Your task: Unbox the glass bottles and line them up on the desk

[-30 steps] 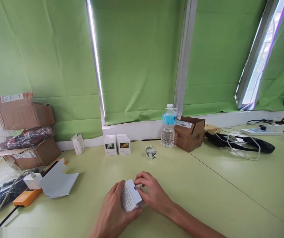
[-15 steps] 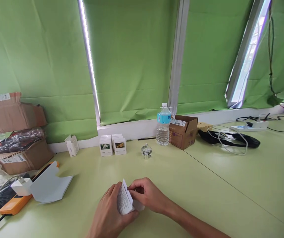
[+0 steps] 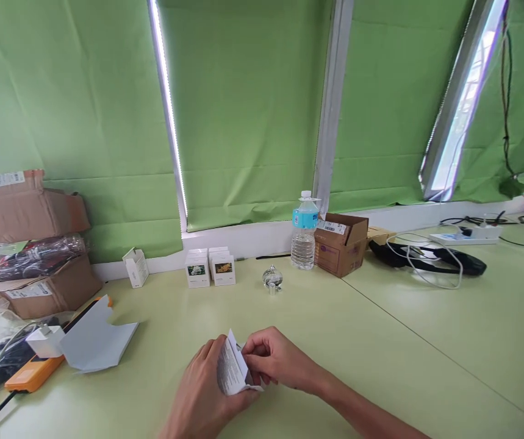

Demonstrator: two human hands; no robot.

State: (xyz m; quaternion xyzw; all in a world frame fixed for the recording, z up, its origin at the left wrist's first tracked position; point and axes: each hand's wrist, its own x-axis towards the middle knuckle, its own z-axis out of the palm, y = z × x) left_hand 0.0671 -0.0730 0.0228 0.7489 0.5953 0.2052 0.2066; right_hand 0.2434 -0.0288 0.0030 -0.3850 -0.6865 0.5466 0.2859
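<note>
Low in the head view, my left hand (image 3: 204, 384) is closed round a small white paper box (image 3: 233, 369) with lines of printed text on the side facing me. The box is tilted, and its open end with raised flaps points right. Against that end is my right hand (image 3: 275, 360), its thumb and fingers pinched together and bent inward. Whatever the right fingertips grip is hidden by the hand and the flaps. Beyond my hands stand a small clear glass bottle (image 3: 272, 277) and two rows of white boxes with flower pictures (image 3: 210, 269).
An opened white box (image 3: 136, 268) stands left of the rows. Further left are a creased white sheet (image 3: 99, 344), an orange device (image 3: 35, 373) and stacked cartons (image 3: 19, 210). At the back are a water bottle (image 3: 304, 238), a brown carton (image 3: 341, 247) and a black strap with cable (image 3: 426, 259).
My right hand has shifted slightly right, and the flap at the box's open end now sticks out differently. My left hand keeps its hold. The whole view has moved a little.
</note>
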